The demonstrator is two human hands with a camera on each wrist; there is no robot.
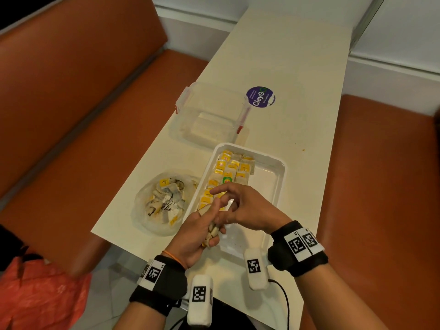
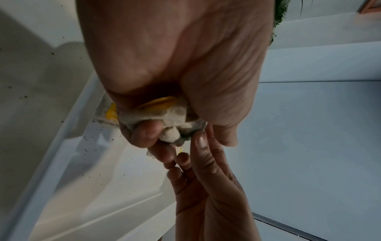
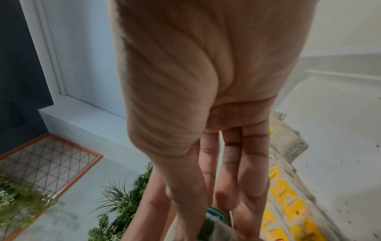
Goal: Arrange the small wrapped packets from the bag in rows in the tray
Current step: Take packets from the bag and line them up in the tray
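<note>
White rectangular plastic tray holds off-white paper packets with yellow labels; one green-labelled packet among them. Clear plastic bag shows same off-white and yellow. Cream table bears round purple sticker with white lettering. Orange-brown bench seats alongside. Black wristbands with black-and-white square markers.

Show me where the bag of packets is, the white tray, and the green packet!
bag (image 1: 142, 210): head view, on its clear plastic left edge.
white tray (image 1: 273, 184): head view, on the bare floor at its right side.
green packet (image 1: 227, 180): head view, on its green label, among the rows.
</note>
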